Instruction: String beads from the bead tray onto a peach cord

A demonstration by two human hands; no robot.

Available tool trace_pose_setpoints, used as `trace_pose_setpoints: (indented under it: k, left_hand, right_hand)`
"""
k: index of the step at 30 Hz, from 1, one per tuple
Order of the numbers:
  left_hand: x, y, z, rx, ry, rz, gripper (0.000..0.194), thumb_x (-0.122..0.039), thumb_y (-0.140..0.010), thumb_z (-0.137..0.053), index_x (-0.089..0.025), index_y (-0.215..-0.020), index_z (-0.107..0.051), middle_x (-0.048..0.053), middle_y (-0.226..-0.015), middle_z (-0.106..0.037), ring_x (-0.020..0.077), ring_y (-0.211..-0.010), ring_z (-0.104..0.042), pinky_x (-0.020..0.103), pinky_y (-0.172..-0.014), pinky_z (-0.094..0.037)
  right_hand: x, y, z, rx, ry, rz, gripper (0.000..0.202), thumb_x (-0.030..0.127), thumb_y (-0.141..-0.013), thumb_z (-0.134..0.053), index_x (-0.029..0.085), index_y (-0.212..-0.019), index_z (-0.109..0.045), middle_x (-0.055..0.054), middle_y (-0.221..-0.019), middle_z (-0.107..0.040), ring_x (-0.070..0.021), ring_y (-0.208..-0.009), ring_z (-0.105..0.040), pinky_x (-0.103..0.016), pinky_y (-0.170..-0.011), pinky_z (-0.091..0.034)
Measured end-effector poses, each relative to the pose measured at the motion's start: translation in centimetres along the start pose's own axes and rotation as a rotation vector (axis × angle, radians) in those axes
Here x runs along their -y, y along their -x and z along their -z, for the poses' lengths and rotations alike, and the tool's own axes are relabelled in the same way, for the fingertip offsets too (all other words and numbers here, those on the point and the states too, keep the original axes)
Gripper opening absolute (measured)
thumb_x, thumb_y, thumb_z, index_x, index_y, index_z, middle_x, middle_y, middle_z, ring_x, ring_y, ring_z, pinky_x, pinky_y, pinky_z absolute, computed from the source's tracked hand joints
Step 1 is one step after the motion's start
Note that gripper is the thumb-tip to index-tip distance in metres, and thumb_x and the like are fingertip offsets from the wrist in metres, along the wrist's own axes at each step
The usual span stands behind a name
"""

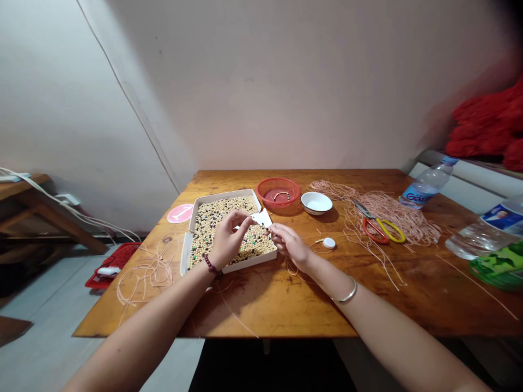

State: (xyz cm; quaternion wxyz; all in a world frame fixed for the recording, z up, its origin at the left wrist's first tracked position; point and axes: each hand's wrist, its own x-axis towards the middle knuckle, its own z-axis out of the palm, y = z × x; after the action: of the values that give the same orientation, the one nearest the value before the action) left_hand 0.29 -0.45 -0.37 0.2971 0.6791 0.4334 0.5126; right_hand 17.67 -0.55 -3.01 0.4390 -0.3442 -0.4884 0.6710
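Observation:
My left hand [231, 235] is over a shallow white box [189, 247] filled with small cream, black and green beads [216, 218]. Its thumb and forefinger are pinched together; whatever is between them is too small to make out. At the box's right edge, my right hand [289, 245] is closed on a beaded cord [267, 231], with a few beads showing at the fingertips. Thin pinkish cord [292, 268] hangs below this hand. Behind the fingertips, a white piece [263, 218] shows at the box's side.
Behind the box are a red mesh basket [278, 202] and a white bowl [316, 203]. A round white lid [329, 243] lies right of my hand. Scissors [379, 228] rest on a cord heap [402, 212]. Bottles [427, 185] stand or lie far right; loose cord [151, 269] lies left.

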Motion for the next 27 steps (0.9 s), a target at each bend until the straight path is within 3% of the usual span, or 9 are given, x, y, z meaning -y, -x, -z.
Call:
trace_pose_setpoints:
  k: [12, 27]
  left_hand:
    - [0.2, 0.1, -0.2, -0.034, -0.007, -0.016, 0.023, -0.039, -0.084, -0.058, -0.017, -0.083, -0.058, 0.008, -0.085, -0.068, 0.0172, -0.076, -0.065, 0.024, -0.058, -0.047]
    - [0.3, 0.1, -0.3, -0.027, -0.027, -0.018, 0.021, -0.038, -0.085, -0.057, -0.017, -0.084, -0.057, 0.007, -0.082, -0.068, 0.0172, -0.078, -0.066, 0.024, -0.059, -0.048]
  right_hand:
    - [-0.9, -0.6, 0.3, -0.091, 0.064, -0.013, 0.029, 0.041, -0.076, -0.051, 0.019, -0.059, -0.043, 0.007, -0.047, -0.028, -0.0052, -0.039, -0.018, -0.022, -0.039, -0.009]
    - [-0.7, -0.5, 0.4, -0.157, 0.009, -0.054, 0.018, 0.029, -0.068, -0.048, 0.018, -0.055, -0.045, 0.008, -0.045, -0.029, -0.0036, -0.036, -0.02, -0.02, -0.038, -0.01]
